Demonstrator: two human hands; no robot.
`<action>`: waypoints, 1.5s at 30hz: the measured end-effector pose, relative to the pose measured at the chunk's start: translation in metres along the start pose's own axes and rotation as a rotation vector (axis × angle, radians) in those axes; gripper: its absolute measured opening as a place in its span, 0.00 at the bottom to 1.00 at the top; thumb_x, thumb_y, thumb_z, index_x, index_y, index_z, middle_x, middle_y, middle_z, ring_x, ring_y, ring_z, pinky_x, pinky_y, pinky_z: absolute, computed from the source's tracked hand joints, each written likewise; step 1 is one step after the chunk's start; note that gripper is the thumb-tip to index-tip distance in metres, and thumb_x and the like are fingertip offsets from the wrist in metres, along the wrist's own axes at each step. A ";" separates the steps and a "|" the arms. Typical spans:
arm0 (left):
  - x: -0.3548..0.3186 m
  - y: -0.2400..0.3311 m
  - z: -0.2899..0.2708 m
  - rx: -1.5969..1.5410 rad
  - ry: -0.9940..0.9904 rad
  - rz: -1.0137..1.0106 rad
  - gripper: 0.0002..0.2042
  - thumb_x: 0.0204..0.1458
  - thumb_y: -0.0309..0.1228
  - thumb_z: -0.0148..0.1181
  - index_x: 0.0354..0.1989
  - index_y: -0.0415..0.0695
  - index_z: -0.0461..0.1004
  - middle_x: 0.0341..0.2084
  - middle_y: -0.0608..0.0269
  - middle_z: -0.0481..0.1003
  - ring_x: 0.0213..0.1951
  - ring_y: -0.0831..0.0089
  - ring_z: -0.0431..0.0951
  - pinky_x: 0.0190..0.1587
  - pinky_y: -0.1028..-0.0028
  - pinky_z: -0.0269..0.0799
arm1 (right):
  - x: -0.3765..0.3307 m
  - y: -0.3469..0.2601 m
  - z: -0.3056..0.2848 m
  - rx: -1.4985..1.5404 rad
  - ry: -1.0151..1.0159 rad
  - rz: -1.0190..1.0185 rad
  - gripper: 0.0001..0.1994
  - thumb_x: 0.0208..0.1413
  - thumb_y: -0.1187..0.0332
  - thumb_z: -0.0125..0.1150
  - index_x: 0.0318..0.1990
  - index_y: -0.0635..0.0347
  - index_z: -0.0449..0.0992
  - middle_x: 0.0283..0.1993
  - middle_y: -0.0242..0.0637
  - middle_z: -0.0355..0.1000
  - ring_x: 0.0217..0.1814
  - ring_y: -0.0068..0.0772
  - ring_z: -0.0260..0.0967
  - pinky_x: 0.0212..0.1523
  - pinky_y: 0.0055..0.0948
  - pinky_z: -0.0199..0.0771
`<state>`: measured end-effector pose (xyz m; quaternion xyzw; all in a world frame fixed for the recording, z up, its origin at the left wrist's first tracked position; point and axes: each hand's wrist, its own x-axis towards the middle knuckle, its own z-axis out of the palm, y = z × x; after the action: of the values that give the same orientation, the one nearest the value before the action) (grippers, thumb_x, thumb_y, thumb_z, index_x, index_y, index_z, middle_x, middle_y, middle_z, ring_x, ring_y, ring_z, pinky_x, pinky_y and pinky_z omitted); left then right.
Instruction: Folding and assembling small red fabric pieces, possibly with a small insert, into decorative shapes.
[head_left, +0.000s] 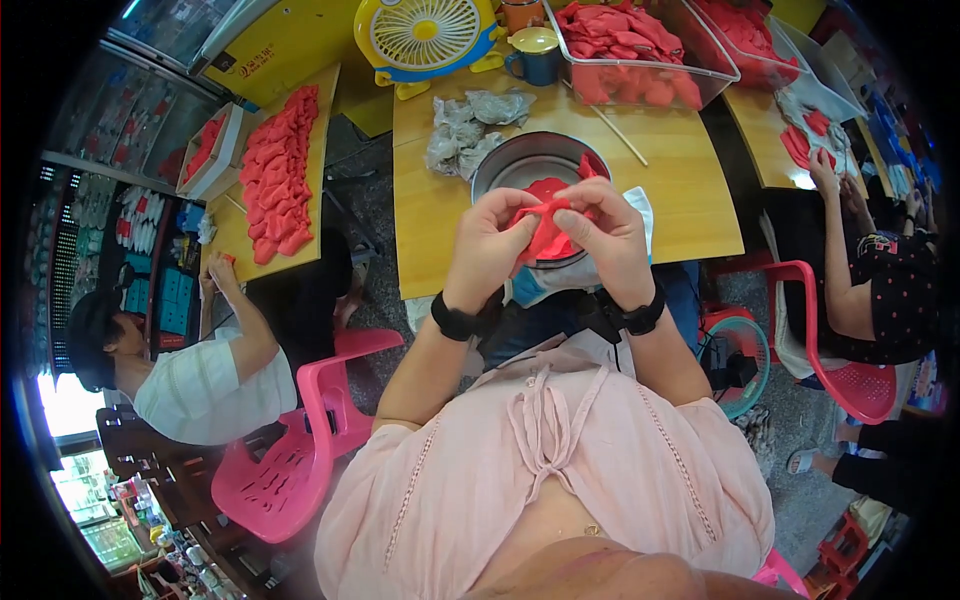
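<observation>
My left hand (487,238) and my right hand (607,238) are close together over a round metal pot (487,172) at the table's near edge. Between them they pinch a soft red cloth piece (543,238), thumbs and fingers pressed on its two sides. More red pieces (590,165) lie in the pot beneath, partly hidden by my hands. A white and light-blue cloth (637,212) shows beside the pot. Each wrist wears a black band.
Clear plastic bags (465,125), a thin stick (620,137), a yellow fan (430,35), a blue mug (533,60) and a clear bin of red pieces (640,75) stand on the wooden table (690,165). People work at side tables, left and right, near pink chairs (290,465).
</observation>
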<state>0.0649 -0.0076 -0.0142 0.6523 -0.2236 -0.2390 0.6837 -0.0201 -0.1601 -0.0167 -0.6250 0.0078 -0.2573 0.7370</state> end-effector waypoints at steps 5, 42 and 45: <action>0.000 0.011 -0.001 -0.296 -0.180 -0.231 0.15 0.52 0.22 0.54 0.49 0.37 0.69 0.33 0.56 0.77 0.30 0.73 0.80 0.28 0.78 0.77 | 0.003 0.013 -0.006 -0.194 -0.059 -0.210 0.06 0.54 0.74 0.65 0.39 0.62 0.77 0.39 0.32 0.68 0.38 0.18 0.67 0.35 0.17 0.67; -0.013 0.010 -0.003 -0.232 0.057 0.029 0.12 0.55 0.28 0.62 0.45 0.37 0.73 0.33 0.68 0.76 0.31 0.84 0.73 0.33 0.83 0.69 | -0.001 0.002 0.001 0.255 -0.120 0.204 0.16 0.52 0.73 0.68 0.47 0.61 0.71 0.43 0.31 0.71 0.43 0.20 0.69 0.43 0.20 0.70; -0.013 0.017 0.001 0.039 0.056 0.257 0.09 0.56 0.27 0.61 0.43 0.37 0.74 0.34 0.67 0.77 0.34 0.83 0.75 0.37 0.83 0.70 | -0.003 0.007 0.000 0.115 -0.144 0.089 0.16 0.50 0.75 0.69 0.46 0.60 0.73 0.43 0.31 0.71 0.43 0.22 0.69 0.43 0.22 0.70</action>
<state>0.0545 0.0002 0.0029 0.6379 -0.2908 -0.1264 0.7018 -0.0201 -0.1582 -0.0240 -0.5976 -0.0321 -0.1787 0.7810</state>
